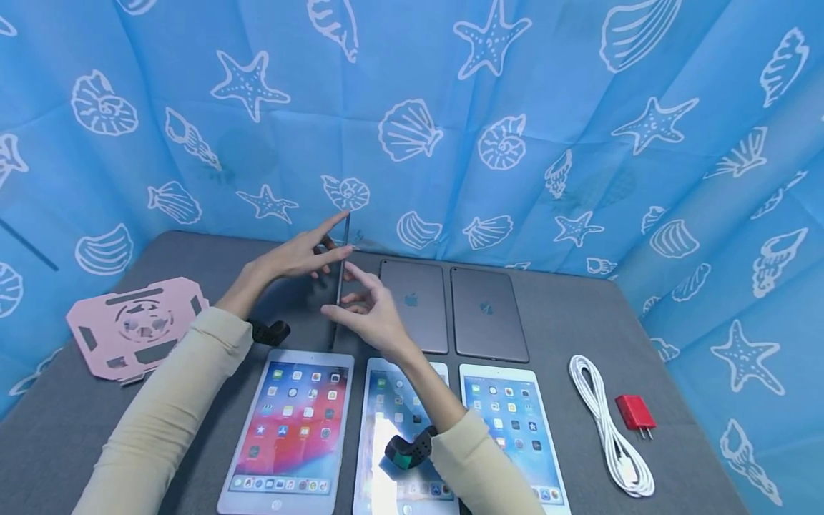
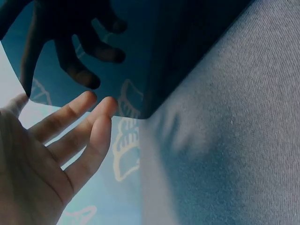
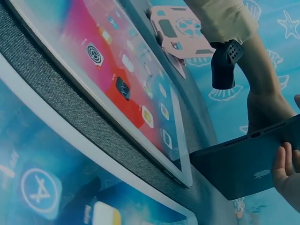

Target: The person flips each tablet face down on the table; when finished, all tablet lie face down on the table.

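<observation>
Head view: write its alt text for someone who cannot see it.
A right hand holds a dark tablet edge-on to the camera, the left hand touching it. Around it on a gray surface lie three lit white tablets, two face-down gray tablets, a pink cut-out panel, a white cable and a red plug.

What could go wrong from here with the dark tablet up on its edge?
1. The dark tablet stands on edge between the left hand and the right hand; if the fingers slip, it could topple, perhaps rightward onto the nearest face-down tablet.
2. Its near lower corner looks close to the white tablet with the red-and-blue screen, so pulling it toward the person might knock that one.
</observation>
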Action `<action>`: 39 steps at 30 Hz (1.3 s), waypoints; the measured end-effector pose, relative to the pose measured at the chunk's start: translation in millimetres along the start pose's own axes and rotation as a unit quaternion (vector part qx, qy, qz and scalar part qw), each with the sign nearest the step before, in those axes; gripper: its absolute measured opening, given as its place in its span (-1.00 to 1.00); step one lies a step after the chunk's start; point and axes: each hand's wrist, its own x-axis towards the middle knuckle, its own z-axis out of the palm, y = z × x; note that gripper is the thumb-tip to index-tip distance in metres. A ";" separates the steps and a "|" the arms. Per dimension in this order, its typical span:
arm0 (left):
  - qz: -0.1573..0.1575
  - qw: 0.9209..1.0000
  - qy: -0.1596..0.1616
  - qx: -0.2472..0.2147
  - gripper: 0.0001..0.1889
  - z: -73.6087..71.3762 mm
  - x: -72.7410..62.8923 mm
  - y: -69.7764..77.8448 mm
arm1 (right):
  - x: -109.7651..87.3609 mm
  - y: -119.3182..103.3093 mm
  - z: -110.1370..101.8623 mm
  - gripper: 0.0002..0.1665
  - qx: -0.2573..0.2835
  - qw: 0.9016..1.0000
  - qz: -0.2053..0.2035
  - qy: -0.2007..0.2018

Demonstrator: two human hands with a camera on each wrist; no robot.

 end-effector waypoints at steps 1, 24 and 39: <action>0.000 1.000 0.002 -0.001 -0.09 -0.6 -0.2 -0.9 | 0.0 0.8 0.5 -0.07 -0.001 1.000 0.004 -0.005; 0.011 0.997 0.009 -0.076 -0.14 -8.7 -21.9 -25.6 | 1.5 36.4 12.8 -0.07 -0.154 0.977 0.120 -0.092; 0.036 0.996 0.032 -0.071 -0.13 -15.1 -29.4 -27.7 | -0.5 35.2 20.5 -0.08 -0.195 0.972 0.111 -0.071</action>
